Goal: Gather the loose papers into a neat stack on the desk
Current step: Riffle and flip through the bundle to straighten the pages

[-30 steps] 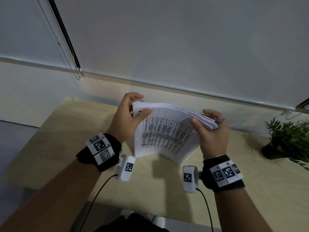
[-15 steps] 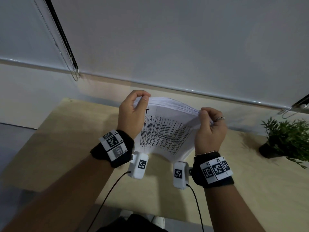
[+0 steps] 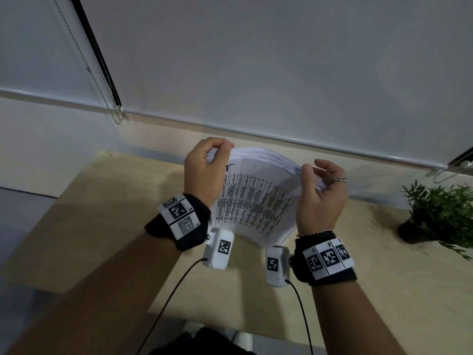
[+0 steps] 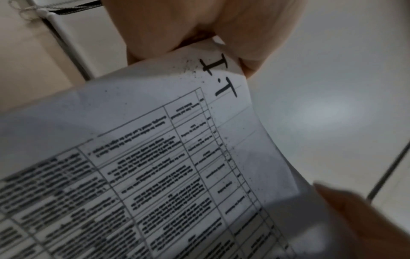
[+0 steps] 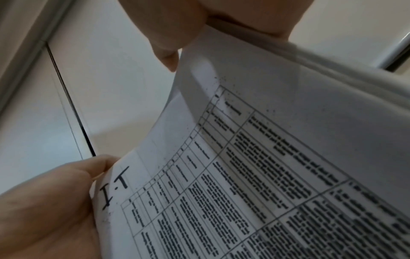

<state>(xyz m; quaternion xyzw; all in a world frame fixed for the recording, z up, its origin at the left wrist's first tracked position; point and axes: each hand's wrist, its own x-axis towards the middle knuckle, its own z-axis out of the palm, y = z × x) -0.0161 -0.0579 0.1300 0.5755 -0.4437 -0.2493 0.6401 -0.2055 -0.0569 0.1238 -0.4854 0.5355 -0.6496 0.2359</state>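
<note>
A thick sheaf of white papers (image 3: pixel 258 201) with a printed table and a handwritten "I.T" on its front sheet is held upright above the wooden desk (image 3: pixel 102 226). My left hand (image 3: pixel 204 172) pinches its upper left corner between thumb and curled fingers. My right hand (image 3: pixel 320 196) grips the upper right edge, thumb on the front sheet, fingers curled behind. The left wrist view shows the papers (image 4: pixel 155 166) bent under my left hand (image 4: pixel 199 31). In the right wrist view the papers (image 5: pixel 266 175) curve below my right hand (image 5: pixel 177 29). The sheaf's lower edge is near the desk; contact cannot be told.
A small potted plant (image 3: pixel 440 216) stands at the desk's right side. A roller blind (image 3: pixel 256 73) with a bead chain (image 3: pixel 116 116) covers the wall behind the desk. Two wrist camera cables hang down toward the desk's near edge.
Both hands have closed in toward each other along the sheaf's top edge. The left thumb moved from the front sheet up to the corner, and the papers stand more upright.
</note>
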